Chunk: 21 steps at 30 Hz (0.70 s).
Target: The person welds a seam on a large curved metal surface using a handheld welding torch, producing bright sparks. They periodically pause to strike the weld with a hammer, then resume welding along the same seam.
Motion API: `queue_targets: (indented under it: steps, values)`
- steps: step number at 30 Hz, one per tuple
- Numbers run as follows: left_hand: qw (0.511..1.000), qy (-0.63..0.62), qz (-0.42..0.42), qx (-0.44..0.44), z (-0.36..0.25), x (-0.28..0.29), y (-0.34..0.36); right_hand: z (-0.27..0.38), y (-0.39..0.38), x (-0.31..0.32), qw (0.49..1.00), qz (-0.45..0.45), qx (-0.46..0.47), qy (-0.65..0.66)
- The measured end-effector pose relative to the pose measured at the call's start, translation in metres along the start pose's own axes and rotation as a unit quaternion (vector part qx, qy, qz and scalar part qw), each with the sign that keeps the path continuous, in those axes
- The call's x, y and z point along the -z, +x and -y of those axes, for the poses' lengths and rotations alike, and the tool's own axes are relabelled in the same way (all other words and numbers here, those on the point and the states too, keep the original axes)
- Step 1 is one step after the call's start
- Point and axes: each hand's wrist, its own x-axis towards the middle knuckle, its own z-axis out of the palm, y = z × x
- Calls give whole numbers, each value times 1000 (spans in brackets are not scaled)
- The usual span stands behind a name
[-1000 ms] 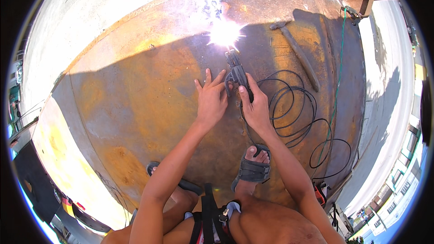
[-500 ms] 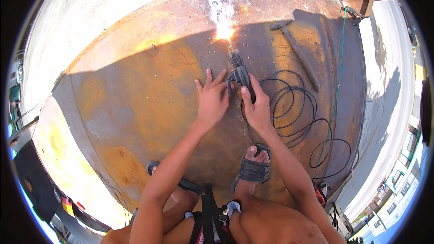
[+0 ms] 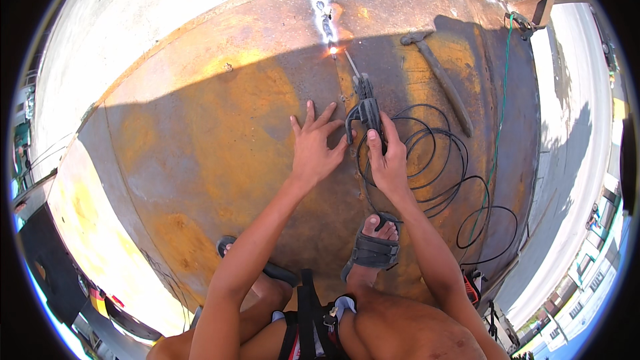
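My right hand [image 3: 388, 160] is wrapped round a black welding electrode holder [image 3: 366, 108]. A short, thin electrode [image 3: 352, 65] sticks out of its jaws toward the far side, its tip a little right of a small glowing orange spot [image 3: 333, 51]. From that spot a whitish weld bead [image 3: 323, 13] runs along the seam to the far edge of the rusty steel plate [image 3: 220, 140]. My left hand [image 3: 315, 147] rests on the plate with fingers spread, its thumb close to the holder's lever; whether they touch I cannot tell.
A hammer [image 3: 440, 83] lies on the plate to the right. Black cable [image 3: 460, 160] loops beside my right forearm, and a green cord [image 3: 501, 113] runs along the right side to a clamp [image 3: 523, 23]. My sandalled feet [image 3: 373, 247] stand on the plate.
The bright arc and flying sparks have died down to a small glow. My right hand has drawn the electrode holder slightly back and to the right, off the seam. The left hand has barely shifted.
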Motion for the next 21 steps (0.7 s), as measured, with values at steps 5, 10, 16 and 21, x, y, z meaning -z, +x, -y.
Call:
queue_targets:
  steps: [5,10,16,21]
  values:
    - [1000,1,-2,-16,6,0,-2,6,2,-2,999,-13,50,-16]
    - [1000,-4,-1,-17,7,-1,-2,12,2,-1,999,-9,52,-3]
    - [1000,-14,-12,-17,5,-2,-2,16,5,1,998,-3,54,-18]
    - [999,-30,-16,-11,6,-3,-2,23,7,0,999,2,47,-21]
